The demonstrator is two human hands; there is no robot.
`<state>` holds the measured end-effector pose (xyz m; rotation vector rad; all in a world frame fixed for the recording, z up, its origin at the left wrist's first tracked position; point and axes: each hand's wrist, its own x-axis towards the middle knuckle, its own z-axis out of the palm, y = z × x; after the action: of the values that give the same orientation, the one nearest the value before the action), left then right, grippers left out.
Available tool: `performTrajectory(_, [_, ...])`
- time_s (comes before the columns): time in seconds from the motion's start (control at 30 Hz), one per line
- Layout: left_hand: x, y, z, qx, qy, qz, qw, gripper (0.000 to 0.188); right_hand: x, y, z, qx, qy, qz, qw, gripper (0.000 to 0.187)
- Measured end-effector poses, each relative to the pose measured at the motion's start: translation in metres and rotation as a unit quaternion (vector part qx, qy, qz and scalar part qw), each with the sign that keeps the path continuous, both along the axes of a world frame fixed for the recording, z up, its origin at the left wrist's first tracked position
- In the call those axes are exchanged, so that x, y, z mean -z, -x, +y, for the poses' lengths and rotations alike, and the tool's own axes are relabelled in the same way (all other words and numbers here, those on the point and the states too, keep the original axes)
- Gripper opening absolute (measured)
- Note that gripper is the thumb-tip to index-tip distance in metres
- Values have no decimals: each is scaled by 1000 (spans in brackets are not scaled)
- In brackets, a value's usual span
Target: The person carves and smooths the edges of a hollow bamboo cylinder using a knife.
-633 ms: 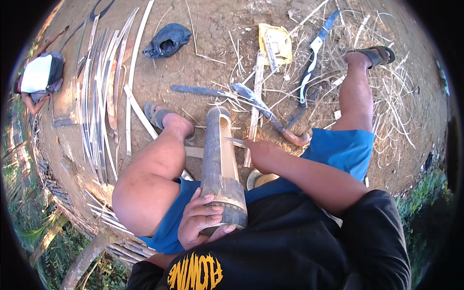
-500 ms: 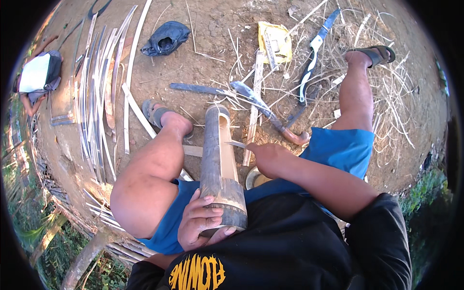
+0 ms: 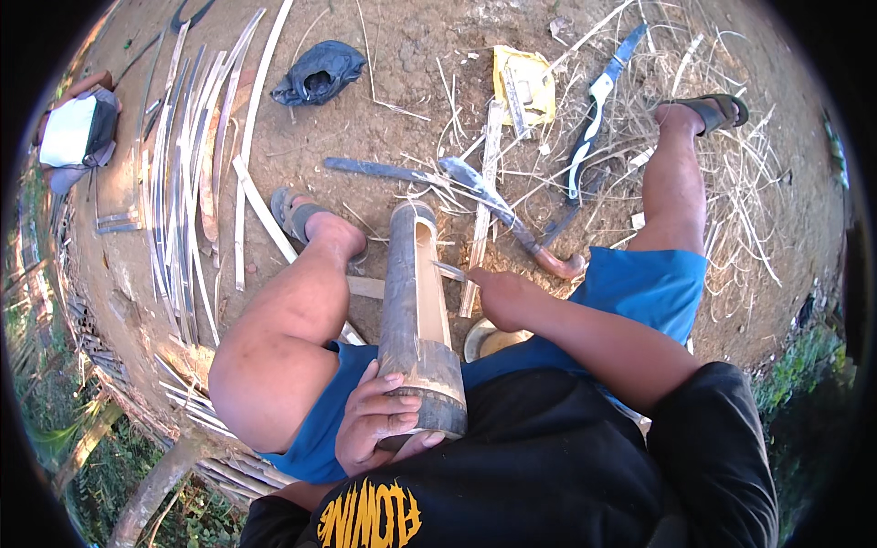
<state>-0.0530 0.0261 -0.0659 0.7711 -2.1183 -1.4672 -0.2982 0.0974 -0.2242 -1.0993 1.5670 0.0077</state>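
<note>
Two hands busy: left hand fingers wrapped around base of bamboo tube, which sits between the legs; right hand clenched on small knife, blade at tube's cutout, handle hidden by fist. Ground beyond: wooden-handled blade, yellow packet, dark crumpled item; long strips at left.

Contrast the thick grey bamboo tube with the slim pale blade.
The thick grey bamboo tube is long and round; the slim pale blade shows as a short sliver. The tube points forward; the blade lies crosswise. The left hand holds the tube, the right hand the blade. Both are hand-held.
</note>
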Motion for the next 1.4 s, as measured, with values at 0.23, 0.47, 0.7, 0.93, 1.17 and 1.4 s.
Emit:
performTrajectory(0.23, [-4,-1,1,-32,-14,-8,999,40,42,-5,-20,7,-47,14,999,58])
performTrajectory(0.47, [-4,2,13,-104,-12,13,994,36,38,-2,-3,-30,17,-6,999,52])
performTrajectory(0.7, [-9,6,29,-181,-11,9,983,28,82,-8,-19,-13,18,-5,1000,45])
performTrajectory(0.93, [-3,9,35,-236,-27,53,970,19,113,13,16,83,23,-70,994,54])
performTrajectory(1.17, [0,-3,32,-359,-111,147,915,15,55,9,10,414,-43,-217,883,52])
performTrajectory(1.4, [9,-17,37,-374,-94,143,912,15,27,5,20,407,-58,-251,877,59])
